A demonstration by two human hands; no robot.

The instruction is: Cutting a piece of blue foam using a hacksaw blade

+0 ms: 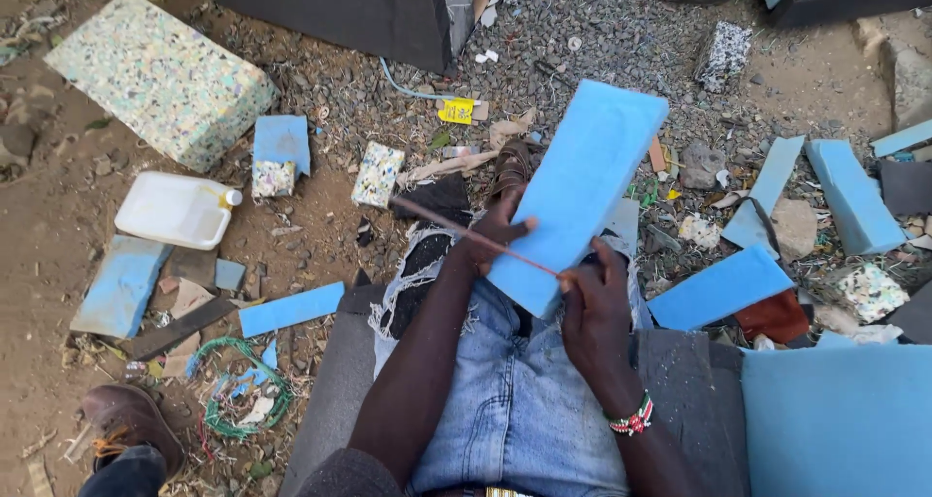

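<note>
A blue foam slab (582,191) lies tilted across the person's lap, its near end resting on the thighs in torn jeans (510,400) and its far end reaching out over the ground. A thin reddish blade (476,235), long and narrow, lies slantwise across the slab's near left corner. The right hand (594,308) is closed around the blade's near end at the slab's lower edge, fingers curled tight on it. The left hand (495,235) presses down on the slab's left edge, fingers laid over the foam and the blade running just beneath or beside them; I cannot tell whether it also pinches the blade. This looks like the trimming step, a cut across the corner of the slab, and the next stroke would call for a steady hold on the foam and a clean draw along the same line.

The person sits on a grey cushion (335,400). The surface below is bare dirt and gravel (58,235), littered with offcuts: blue foam strips (291,308) near left, more blue blocks (854,196) to the right, a large speckled foam block (160,75) far left, and a white plastic jug (175,209) beside it. A coil of green wire (238,390) lies near left, by a brown shoe (131,424).
</note>
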